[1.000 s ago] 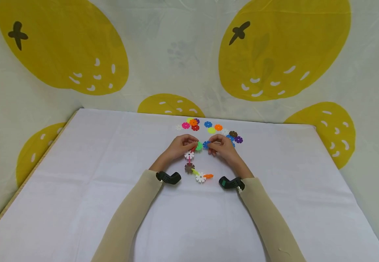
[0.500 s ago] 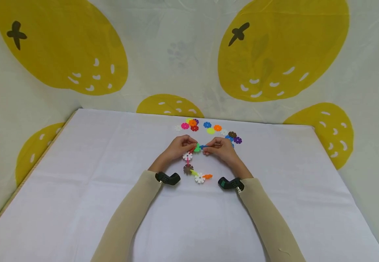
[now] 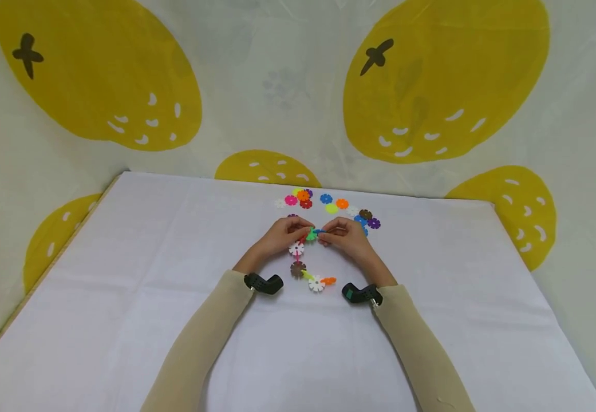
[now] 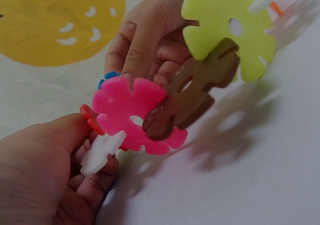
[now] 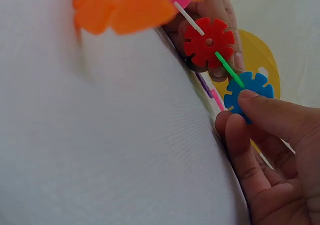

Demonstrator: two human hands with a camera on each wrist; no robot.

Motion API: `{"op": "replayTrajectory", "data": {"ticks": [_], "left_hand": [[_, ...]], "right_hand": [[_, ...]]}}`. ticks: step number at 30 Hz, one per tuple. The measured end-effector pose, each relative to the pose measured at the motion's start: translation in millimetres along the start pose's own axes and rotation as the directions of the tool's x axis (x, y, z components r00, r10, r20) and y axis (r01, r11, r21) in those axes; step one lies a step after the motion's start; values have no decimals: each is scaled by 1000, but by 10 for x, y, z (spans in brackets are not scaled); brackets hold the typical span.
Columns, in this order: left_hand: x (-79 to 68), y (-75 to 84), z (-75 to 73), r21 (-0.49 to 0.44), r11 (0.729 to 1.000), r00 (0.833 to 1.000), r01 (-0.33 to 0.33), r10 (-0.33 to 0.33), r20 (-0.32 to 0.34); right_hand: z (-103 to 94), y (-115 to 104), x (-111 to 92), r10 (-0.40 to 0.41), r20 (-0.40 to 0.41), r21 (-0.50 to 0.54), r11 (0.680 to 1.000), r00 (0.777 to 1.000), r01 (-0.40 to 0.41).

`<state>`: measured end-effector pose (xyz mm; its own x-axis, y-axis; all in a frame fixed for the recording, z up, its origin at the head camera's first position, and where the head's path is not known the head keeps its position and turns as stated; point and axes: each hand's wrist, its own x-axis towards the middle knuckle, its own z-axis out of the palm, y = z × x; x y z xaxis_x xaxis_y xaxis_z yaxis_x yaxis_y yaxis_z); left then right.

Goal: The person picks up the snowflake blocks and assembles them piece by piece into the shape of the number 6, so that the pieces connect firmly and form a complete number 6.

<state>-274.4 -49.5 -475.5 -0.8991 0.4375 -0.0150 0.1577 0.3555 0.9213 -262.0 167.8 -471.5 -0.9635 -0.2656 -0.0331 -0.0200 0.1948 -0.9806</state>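
Both hands hold a chain of slotted plastic snowflake discs over the white table. My left hand (image 3: 279, 236) pinches the red disc (image 5: 204, 51), beside a white disc (image 3: 296, 248). Thumb and fingers of my right hand (image 3: 347, 237) pinch a blue disc (image 5: 265, 88). Seen edge-on, the green disc (image 5: 227, 66) runs between red and blue, its end at the blue disc's slot. The chain hangs toward the body through pink (image 4: 117, 102), brown (image 4: 200, 97) and yellow-green discs (image 4: 255, 45) to a white disc (image 3: 316, 284) and an orange one (image 3: 329, 281).
Loose discs lie behind the hands: a cluster with an orange disc (image 3: 303, 195) and pink disc (image 3: 291, 200), then a yellow disc (image 3: 331, 208), brown disc (image 3: 365, 214) and purple disc (image 3: 374, 223) toward the right. A patterned cloth (image 3: 277, 126) hangs behind the table (image 3: 122, 320).
My right hand has brought the blue disc left to the green one and turned it edge-on in the head view. The green disc has tilted, while my left hand stays nearly in place.
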Motion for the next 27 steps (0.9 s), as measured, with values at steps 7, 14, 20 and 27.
{"op": "replayTrajectory", "data": {"ticks": [7,14,20,27], "left_hand": [[-15,-11,-16,-22,1000,999,10,-11,-45],[-12,-33,-13,-65,998,997,17,-22,-79],[6,-30,-6,-85,996,995,36,-44,-93],[8,-10,-4,-81,996,995,40,-47,-92]], "right_hand": [[-89,-51,-27,16,38,-50,999,999,-14],[-202,-69,-59,105,49,-104,990,993,-99],[-337,-81,-84,96,47,-153,984,994,-87],[-531,-67,-97,64,23,-245,968,998,-56]]}}
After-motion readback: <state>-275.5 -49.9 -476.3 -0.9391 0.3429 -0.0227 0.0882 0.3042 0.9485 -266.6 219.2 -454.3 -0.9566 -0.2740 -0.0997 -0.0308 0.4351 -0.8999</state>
